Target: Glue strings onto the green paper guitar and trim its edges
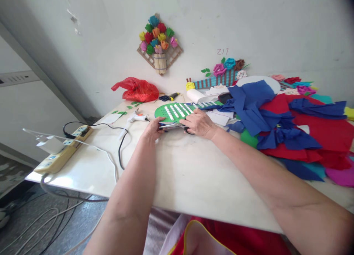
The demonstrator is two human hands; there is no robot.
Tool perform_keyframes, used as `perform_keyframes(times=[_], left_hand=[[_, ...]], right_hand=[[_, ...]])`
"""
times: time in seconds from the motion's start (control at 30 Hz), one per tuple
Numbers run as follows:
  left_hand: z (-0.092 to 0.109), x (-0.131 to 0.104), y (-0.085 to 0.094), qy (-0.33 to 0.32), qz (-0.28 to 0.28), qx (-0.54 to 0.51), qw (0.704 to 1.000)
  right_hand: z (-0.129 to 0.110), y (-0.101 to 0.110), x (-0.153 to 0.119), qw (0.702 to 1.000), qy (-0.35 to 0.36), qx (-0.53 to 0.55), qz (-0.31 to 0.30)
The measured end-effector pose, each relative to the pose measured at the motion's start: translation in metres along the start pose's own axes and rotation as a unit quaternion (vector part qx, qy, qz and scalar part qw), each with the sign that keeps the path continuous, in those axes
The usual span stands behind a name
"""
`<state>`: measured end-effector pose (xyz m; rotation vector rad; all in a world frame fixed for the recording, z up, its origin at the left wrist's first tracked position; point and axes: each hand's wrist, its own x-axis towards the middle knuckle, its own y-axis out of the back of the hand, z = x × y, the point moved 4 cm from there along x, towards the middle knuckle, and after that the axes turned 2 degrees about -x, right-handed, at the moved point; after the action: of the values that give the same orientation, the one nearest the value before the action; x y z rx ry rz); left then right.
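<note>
On the wall [105, 45] we can read handwritten red digits [222, 51], "217" as far as we can tell. Our pale table [193, 174] has a blue-and-red fabric pile [329, 133] on the right. The green piece [177, 112] with white strips sits mid-table, long axis roughly left to right, rounded end pointing left. Our right hand [199, 123] is curled over its near edge, black loop [189, 131] underneath; can't tell what it's gripping. Our left hand [152, 129] pinches the rounded end, nearly closed.
</note>
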<state>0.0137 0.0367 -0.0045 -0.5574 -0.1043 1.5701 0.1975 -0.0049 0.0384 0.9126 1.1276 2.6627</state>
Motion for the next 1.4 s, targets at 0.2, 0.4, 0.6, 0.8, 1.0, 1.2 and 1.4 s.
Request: perform_keyframes(times=[0.2, 0.4, 0.6, 0.8, 1.0, 1.2, 1.4], left_hand=[[0.005, -0.005, 0.004, -0.052, 0.044, -0.014, 0.998], [0.012, -0.007, 0.002, -0.127, 0.000, -0.023, 0.992], [0.016, -0.002, 0.006, -0.190, -0.018, -0.046, 0.981], [0.015, -0.001, 0.004, -0.204, -0.037, -0.058, 0.976], [0.016, -0.003, 0.000, -0.218, -0.056, -0.044, 0.973], [0.017, -0.006, -0.005, -0.233, -0.064, -0.018, 0.970], [0.017, -0.011, -0.012, -0.230, -0.082, -0.015, 0.970]], right_hand=[[-0.005, 0.002, -0.004, 0.998, 0.034, 0.002, 0.046], [-0.007, -0.008, -0.008, 0.996, 0.023, 0.071, -0.053], [-0.005, -0.013, -0.005, 0.965, -0.103, 0.141, -0.197], [0.000, -0.017, -0.001, 0.930, -0.185, 0.206, -0.242], [0.002, -0.029, -0.004, 0.863, -0.195, 0.385, -0.263], [0.011, -0.028, -0.001, 0.695, -0.363, 0.616, -0.074], [-0.002, -0.037, 0.000, 0.474, -0.479, 0.739, -0.003]])
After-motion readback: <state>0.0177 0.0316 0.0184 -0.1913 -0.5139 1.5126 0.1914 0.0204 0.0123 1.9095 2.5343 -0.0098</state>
